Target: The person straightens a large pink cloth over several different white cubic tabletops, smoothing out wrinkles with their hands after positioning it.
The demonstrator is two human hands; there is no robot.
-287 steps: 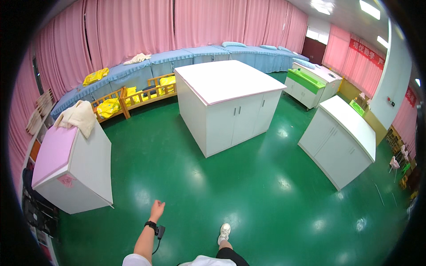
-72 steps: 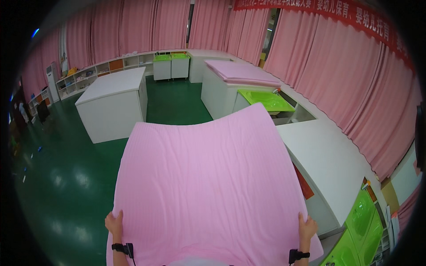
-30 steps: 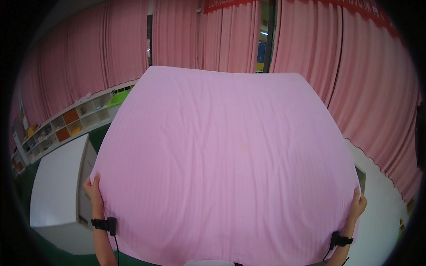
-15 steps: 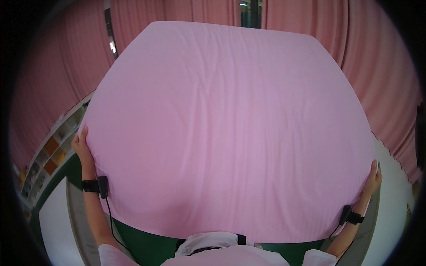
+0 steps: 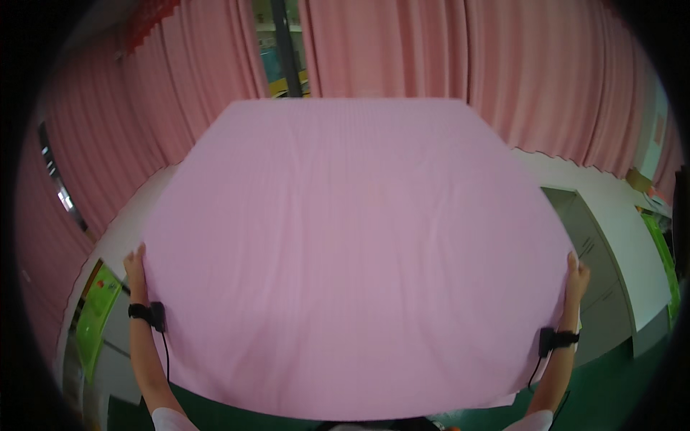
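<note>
A large pink cloth, like a sheet, is stretched wide in front of me and fills the middle of the view. Its far edge runs straight, and soft folds run down its surface. My left hand is closed on the cloth's left side edge. At the right side edge, my right hand grips it with the fingers curled round. Both arms are spread wide. Each wrist wears a black strap with a small black box, the left one and the right one, with cables hanging down.
Pink curtains hang behind the cloth, with a gap showing a dark post. A grey cabinet stands at the right, beside a white surface. Green panels show at the left. The floor is dark green.
My view has turned: the curtains and cabinets have shifted, and the cloth's far edge sits lower. Both hands still hold the cloth, now slightly closer together.
</note>
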